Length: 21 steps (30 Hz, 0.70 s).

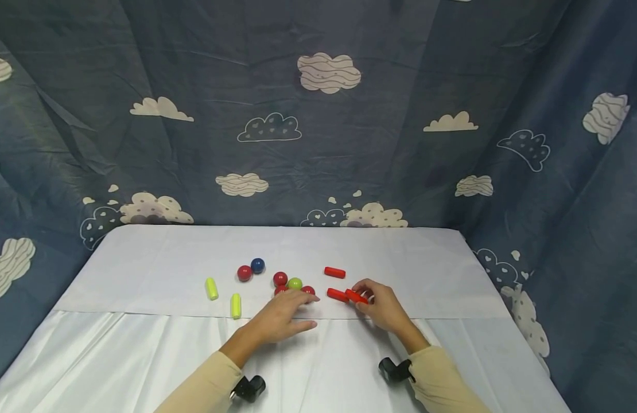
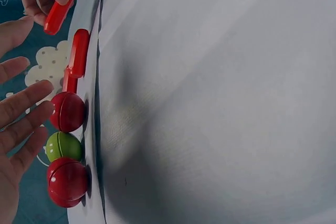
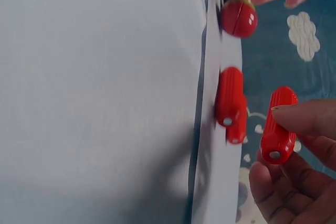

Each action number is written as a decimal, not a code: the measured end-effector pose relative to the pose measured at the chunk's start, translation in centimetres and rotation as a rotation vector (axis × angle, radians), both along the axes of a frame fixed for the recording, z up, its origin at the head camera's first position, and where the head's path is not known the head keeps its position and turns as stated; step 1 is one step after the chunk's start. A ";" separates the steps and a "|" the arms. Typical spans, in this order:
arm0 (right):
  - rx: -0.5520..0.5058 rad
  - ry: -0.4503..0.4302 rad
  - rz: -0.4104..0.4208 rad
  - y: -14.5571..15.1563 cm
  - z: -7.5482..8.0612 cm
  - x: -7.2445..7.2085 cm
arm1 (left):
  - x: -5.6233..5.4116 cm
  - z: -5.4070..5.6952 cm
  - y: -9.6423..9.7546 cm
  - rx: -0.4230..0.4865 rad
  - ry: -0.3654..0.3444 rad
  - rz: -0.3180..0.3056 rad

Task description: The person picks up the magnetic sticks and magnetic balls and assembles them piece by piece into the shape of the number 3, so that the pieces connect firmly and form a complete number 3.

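My right hand (image 1: 383,305) pinches a short red rod (image 3: 279,124) between thumb and fingers; a small silvery disc shows in its end. Two more red rods lie on the white cloth: one red rod (image 1: 337,295) just left of the held one, the other red rod (image 1: 334,272) farther back. My left hand (image 1: 281,316) hovers with fingers spread at the near side of a cluster of balls, holding nothing. In that cluster are a green ball (image 1: 295,283) and several red balls, such as this red ball (image 2: 68,112). My left hand partly covers them in the head view.
Left of the cluster, a dark blue ball (image 1: 257,265) sits beside another red ball (image 1: 244,273). Two yellow-green rods (image 1: 236,306) lie nearer the left. The white-covered table (image 1: 401,252) ends at a dark curtain (image 1: 380,160) with cloud patterns.
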State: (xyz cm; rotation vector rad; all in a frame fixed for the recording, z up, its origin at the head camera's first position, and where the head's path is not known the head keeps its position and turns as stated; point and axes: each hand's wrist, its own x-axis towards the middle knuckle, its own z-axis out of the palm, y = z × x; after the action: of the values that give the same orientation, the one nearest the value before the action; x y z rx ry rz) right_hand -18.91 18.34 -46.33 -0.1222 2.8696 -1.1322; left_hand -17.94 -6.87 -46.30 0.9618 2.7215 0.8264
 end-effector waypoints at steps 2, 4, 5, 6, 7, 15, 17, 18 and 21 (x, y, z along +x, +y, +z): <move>-0.018 0.023 0.024 -0.3 -0.1 0.3 | 0.0 0.0 -0.1 0.034 -0.040 0.004; -0.039 0.040 0.054 -0.7 -0.1 0.6 | 0.0 -0.1 -0.1 0.074 -0.076 -0.001; -0.047 0.051 0.074 -0.8 -0.2 0.7 | -0.1 -0.2 -0.2 0.095 -0.088 -0.007; -0.056 0.065 0.094 -0.9 -0.2 0.9 | -0.1 -0.3 -0.2 0.113 -0.097 -0.013; -0.062 0.077 0.112 -1.1 -0.2 1.1 | -0.1 -0.4 -0.2 0.130 -0.107 -0.017; -0.076 0.088 0.254 -2.2 -0.2 1.9 | 0.2 -1.0 -0.3 0.237 -0.201 0.045; -0.087 0.090 0.297 -2.5 -0.2 2.0 | 0.3 -1.1 -0.4 0.264 -0.224 0.064; -0.087 0.094 0.318 -2.6 -0.2 2.1 | 0.3 -1.1 -0.4 0.276 -0.233 0.071; -0.097 0.102 0.370 -3.1 -0.2 2.2 | 0.5 -1.4 -0.5 0.310 -0.261 0.087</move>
State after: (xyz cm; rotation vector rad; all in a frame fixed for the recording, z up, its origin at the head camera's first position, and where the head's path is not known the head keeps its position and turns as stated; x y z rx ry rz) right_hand -16.72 15.28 -46.53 -0.7018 2.7109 -1.2134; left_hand -17.42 -7.37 -47.65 0.7255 2.4699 1.3190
